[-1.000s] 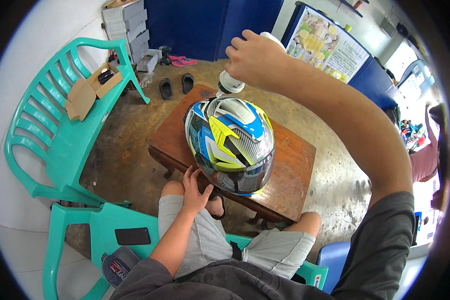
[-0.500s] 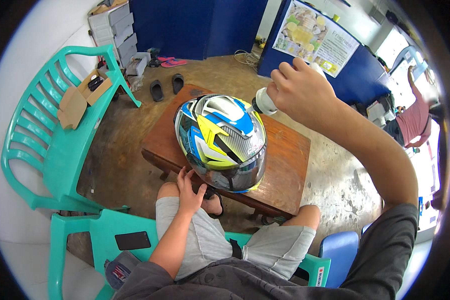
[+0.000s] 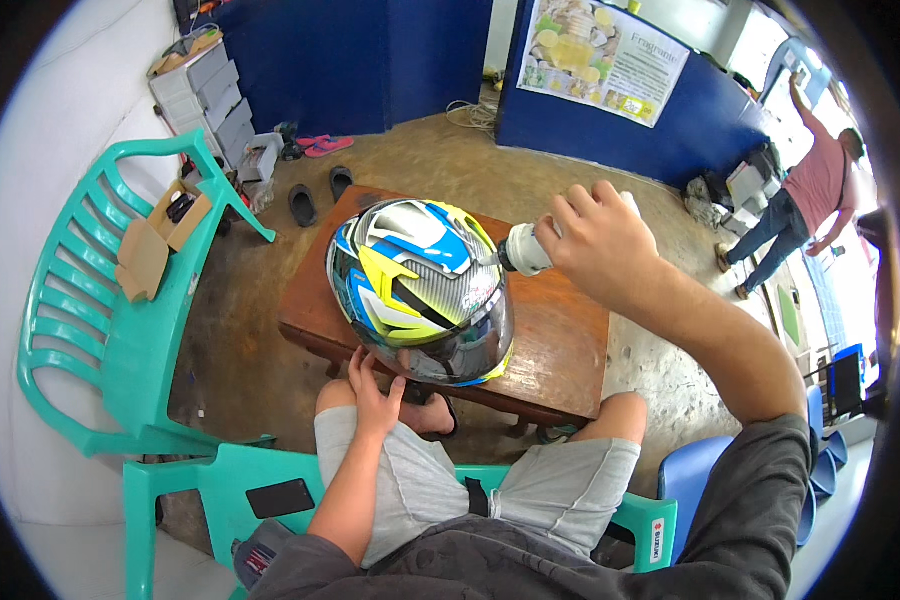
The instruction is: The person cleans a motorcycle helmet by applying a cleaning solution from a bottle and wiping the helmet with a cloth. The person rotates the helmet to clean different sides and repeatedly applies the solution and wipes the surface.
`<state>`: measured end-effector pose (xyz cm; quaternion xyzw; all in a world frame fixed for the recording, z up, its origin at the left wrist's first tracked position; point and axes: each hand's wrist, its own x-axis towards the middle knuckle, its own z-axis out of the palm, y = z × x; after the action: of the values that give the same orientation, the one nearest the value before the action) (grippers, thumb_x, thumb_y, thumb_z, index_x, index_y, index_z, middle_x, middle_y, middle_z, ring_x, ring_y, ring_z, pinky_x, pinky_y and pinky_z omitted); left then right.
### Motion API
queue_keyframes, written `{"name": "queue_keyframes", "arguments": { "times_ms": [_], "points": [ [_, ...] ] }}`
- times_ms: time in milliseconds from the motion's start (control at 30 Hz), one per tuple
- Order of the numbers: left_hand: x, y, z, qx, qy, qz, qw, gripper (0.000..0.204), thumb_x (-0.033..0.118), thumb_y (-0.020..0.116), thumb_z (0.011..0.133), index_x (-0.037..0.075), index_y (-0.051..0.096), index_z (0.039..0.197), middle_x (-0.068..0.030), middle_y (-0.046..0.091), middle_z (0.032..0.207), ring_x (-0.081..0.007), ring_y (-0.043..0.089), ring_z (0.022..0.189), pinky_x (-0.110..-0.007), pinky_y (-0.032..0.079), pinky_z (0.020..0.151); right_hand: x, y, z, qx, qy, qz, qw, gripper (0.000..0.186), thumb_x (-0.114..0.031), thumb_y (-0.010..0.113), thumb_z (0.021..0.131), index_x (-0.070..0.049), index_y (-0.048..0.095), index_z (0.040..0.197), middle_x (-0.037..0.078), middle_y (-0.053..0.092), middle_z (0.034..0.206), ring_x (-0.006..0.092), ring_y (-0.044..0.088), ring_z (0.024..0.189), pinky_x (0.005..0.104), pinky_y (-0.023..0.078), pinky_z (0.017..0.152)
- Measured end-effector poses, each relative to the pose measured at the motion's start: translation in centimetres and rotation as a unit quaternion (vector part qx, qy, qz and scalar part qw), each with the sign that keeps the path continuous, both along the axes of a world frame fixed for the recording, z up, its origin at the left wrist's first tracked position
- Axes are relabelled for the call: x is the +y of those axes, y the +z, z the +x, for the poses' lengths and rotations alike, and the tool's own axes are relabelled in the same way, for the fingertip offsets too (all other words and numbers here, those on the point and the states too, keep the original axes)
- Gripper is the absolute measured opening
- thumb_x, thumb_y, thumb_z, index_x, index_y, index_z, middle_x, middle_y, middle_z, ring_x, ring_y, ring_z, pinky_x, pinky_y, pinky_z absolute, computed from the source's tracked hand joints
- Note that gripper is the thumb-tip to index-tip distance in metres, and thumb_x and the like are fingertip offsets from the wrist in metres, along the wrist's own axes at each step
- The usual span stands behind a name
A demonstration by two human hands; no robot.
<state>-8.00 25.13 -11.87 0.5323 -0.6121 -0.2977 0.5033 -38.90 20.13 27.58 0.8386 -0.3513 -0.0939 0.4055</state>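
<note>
A motorcycle helmet in white, blue and neon yellow with a dark visor rests on a low brown wooden table. My right hand is closed round a white bottle, tilted so that its dark tip points at the helmet's right upper side. Whether the tip touches the shell or anything comes out, I cannot tell. By the near left edge of the helmet, my left hand has its fingers spread, with the fingertips at its lower rim and the table edge. Nothing is held in it.
I sit on a green plastic bench with a black phone beside me. Another green bench at the left bears an open cardboard box. Dark slippers lie beyond the table. A person stands at the far right.
My right hand has come down and a little rightward relative to the helmet, bottle still held. My left hand stays by the helmet. The whole view has shifted, and more of the far person shows.
</note>
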Motion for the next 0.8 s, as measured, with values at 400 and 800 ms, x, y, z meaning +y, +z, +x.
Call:
{"name": "queue_keyframes", "arguments": {
  "times_ms": [400,800],
  "points": [
    [0.1,-0.2,0.1,-0.024,-0.002,-0.003,1.000,0.086,0.058,0.071,0.097,-0.007,0.044,0.148,-0.0297,0.029,0.162,-0.0483,0.032,0.150,-0.056,0.030,0.123,2.9,-10.0,-6.6,-0.550,-0.180,0.266,0.771,0.059,-0.011,0.083,0.081,-0.004,0.060,0.134,0.015,0.067,0.122,0.0341,0.064,0.121,0.0460,0.051,0.102],
    [16.7,6.7,9.1,-0.169,0.109,-0.001,0.980,0.050,0.023,0.078,0.094,0.003,0.062,0.136,-0.0234,0.054,0.141,-0.0407,0.054,0.133,-0.047,0.045,0.113,-1.8,-31.4,-19.1,-0.804,-0.208,0.160,0.534,0.053,-0.019,0.078,0.101,0.001,0.056,0.145,0.016,0.069,0.136,0.0256,0.067,0.119,0.0415,0.053,0.105]
  ]
}}
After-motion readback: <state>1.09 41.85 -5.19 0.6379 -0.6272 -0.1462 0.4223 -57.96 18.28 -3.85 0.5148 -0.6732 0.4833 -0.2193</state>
